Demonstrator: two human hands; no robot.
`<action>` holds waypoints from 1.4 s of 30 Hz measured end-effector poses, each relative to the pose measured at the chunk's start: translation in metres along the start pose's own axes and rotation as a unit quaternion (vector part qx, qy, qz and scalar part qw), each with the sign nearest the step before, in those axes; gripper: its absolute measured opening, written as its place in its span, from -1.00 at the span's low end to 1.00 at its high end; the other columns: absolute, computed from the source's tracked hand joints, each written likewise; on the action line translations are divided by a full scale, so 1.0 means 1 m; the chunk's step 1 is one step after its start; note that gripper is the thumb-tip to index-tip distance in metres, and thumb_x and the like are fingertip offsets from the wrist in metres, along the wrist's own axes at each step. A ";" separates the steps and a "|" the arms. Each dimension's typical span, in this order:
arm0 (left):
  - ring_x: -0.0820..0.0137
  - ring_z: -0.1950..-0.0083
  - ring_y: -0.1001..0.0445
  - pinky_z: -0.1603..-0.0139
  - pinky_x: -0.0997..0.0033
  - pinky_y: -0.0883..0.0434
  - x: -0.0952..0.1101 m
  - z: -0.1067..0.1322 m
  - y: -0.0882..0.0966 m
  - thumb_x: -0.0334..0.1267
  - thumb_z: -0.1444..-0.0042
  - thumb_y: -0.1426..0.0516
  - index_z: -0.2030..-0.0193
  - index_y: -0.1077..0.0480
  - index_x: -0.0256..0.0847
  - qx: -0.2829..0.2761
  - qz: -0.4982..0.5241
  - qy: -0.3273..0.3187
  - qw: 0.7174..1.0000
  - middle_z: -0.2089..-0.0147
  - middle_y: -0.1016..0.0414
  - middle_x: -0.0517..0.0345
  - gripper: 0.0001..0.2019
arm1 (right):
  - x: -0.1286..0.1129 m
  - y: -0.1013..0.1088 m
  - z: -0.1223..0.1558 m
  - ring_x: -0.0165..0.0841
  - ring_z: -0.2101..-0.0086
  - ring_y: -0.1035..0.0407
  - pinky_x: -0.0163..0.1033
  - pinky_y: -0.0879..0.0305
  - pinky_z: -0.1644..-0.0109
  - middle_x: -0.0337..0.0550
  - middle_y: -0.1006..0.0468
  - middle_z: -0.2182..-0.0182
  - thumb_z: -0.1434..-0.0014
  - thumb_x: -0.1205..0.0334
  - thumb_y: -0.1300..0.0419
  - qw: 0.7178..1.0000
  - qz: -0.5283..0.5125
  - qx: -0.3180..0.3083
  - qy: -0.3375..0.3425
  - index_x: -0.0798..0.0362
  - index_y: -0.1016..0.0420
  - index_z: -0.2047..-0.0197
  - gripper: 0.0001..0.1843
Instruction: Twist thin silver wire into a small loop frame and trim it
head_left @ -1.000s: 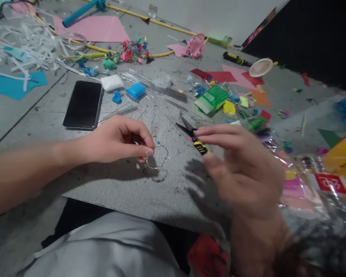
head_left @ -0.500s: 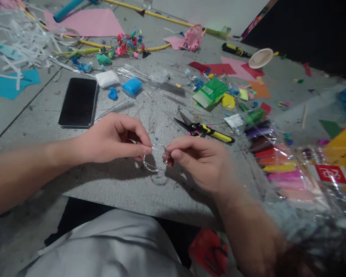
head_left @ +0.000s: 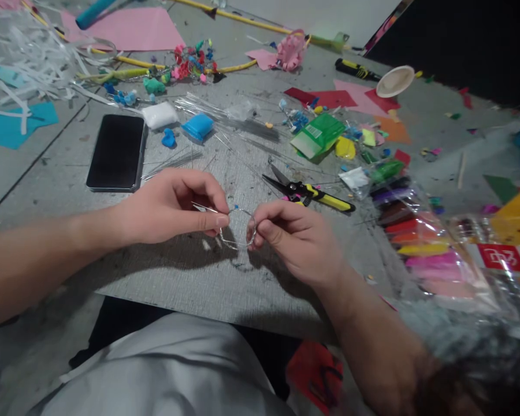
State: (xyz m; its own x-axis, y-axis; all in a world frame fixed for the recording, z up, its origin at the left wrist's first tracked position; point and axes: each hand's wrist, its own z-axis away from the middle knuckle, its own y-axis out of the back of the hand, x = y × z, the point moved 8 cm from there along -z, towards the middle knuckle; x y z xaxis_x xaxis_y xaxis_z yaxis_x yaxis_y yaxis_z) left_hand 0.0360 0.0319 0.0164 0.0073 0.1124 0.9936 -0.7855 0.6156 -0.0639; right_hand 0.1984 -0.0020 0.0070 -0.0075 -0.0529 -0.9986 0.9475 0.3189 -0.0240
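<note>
Between my two hands, a little above the table, is a small ring of twisted silvery wire (head_left: 233, 248). My left hand (head_left: 177, 205) pinches its left side between thumb and forefinger, and a loose wire end sticks out behind the thumb. On the ring's right side, my right hand (head_left: 292, 234) grips it with thumb and fingertips; the other fingers are curled under. Just beyond the right hand lie black and yellow pliers or cutters (head_left: 309, 193), jaws apart. Past the left hand, thin straight wires (head_left: 173, 164) rest on the table.
A phone (head_left: 116, 153) lies at left, near white (head_left: 159, 115) and blue (head_left: 198, 127) soft packets. More wires (head_left: 242, 124) and a green packet (head_left: 318, 136) are farther back. Bags of coloured clay (head_left: 433, 260) fill the right. Shredded white paper (head_left: 30, 58) covers the back left.
The wire ring has turned a little and shifted slightly right, and its upper edge now shows more fully. A loose wire end shows behind my left thumb. Both hands keep their pinch.
</note>
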 end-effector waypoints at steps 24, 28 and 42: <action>0.32 0.20 -0.71 0.12 0.40 -0.69 -0.020 0.002 -0.005 -0.21 0.01 -0.49 0.16 -0.72 -0.10 -0.029 0.057 0.088 0.994 0.23 -0.73 0.17 -0.76 | 0.007 -0.006 0.005 -0.38 0.39 -0.42 -0.24 -0.40 0.28 -0.25 -0.54 0.41 -0.32 -0.03 -0.35 0.999 -0.023 -0.048 0.012 -0.03 -0.58 0.24 -0.74; 0.30 0.15 -0.71 0.09 0.37 -0.69 -0.023 0.001 -0.003 -0.22 -0.01 -0.47 0.14 -0.72 -0.08 -0.024 0.057 0.086 0.994 0.20 -0.73 0.19 -0.76 | 0.008 -0.005 0.005 -0.37 0.37 -0.43 -0.22 -0.41 0.25 -0.22 -0.56 0.36 -0.34 -0.01 -0.34 0.999 -0.029 -0.045 0.006 -0.02 -0.58 0.25 -0.76; 0.34 0.26 -0.70 0.12 0.38 -0.67 -0.021 0.000 -0.003 -0.26 -0.05 -0.46 0.14 -0.72 -0.07 -0.027 0.068 0.083 0.994 0.29 -0.72 0.19 -0.80 | 0.003 -0.002 0.004 -0.37 0.35 -0.44 -0.22 -0.44 0.26 -0.21 -0.58 0.32 -0.33 0.07 -0.36 0.998 -0.011 -0.042 0.049 -0.05 -0.61 0.23 -0.85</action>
State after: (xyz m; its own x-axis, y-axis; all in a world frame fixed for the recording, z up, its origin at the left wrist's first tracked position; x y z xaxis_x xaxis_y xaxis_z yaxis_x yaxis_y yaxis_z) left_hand 0.0381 0.0279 -0.0044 0.0084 0.3213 0.9470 -0.7519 0.6263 -0.2058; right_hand 0.1973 -0.0066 0.0043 -0.0639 0.0303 -0.9975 0.9167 0.3969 -0.0467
